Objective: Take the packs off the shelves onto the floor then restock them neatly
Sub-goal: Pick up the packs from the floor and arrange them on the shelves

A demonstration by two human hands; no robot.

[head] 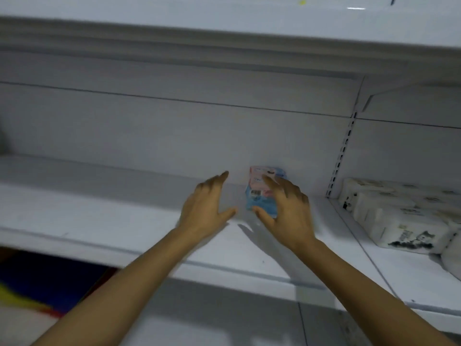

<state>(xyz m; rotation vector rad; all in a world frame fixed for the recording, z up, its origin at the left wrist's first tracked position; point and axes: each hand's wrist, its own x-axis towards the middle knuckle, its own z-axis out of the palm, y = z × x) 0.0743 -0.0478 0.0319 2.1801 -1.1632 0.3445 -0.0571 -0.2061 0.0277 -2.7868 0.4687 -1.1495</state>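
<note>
Pack [258,196], pink and blue, stood alone on the shelf [99,216], close to the back panel [174,136] and near the upright that divides off the next bay. Right grip [287,211] lay over it wide, fingers spread and fairly straight across its top and front, thumb low at its near corner. A firm hold could not be made out through the blur. Left grip [207,208] also wide, holding nothing, just left of the pack and apart from it. White packs [389,216] sat in the bay to the right.

Risks, as judged:
- The pack looked soft and slim, so a one-sided press could tip it flat or skid it into the back panel.
- A loose pinch could let it slip on the lift out.
- If the left grip closed late, the pack might twist.
- A swing to the right could knock the white packs out of line.
</note>
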